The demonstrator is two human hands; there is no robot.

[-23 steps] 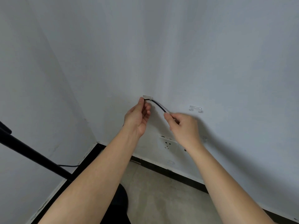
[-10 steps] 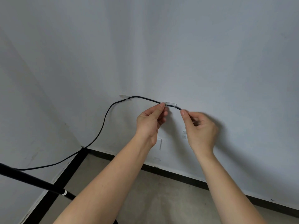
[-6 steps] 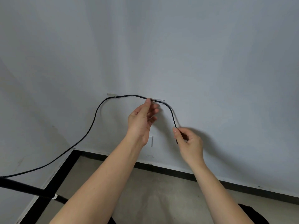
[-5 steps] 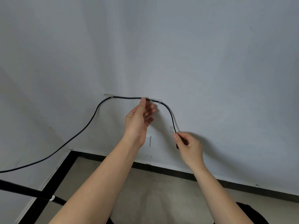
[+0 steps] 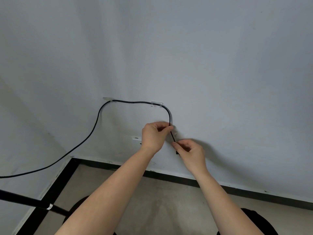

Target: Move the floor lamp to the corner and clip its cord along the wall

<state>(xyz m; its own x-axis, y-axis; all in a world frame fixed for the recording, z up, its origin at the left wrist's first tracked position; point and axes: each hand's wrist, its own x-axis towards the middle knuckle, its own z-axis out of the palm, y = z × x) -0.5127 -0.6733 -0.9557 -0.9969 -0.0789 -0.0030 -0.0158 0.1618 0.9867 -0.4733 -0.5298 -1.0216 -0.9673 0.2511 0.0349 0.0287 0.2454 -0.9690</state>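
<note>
Cord [image 5: 135,102] already seated in two wall clips [image 5: 157,103], lamp pole [image 5: 25,201] at 8 o'clock; left hand [image 5: 153,136] and right hand [image 5: 190,152] pinched its descending end near a third clip [image 5: 174,133], apparently not yet seated.

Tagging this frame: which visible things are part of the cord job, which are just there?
Job:
cord
first clip
second clip
third clip, by the fingers
lamp pole
left hand and right hand, both pinching the cord

Just there:
outlet
baseboard

Single head view, looking forward-down, close on wall [image 5: 203,65] corner.
</note>
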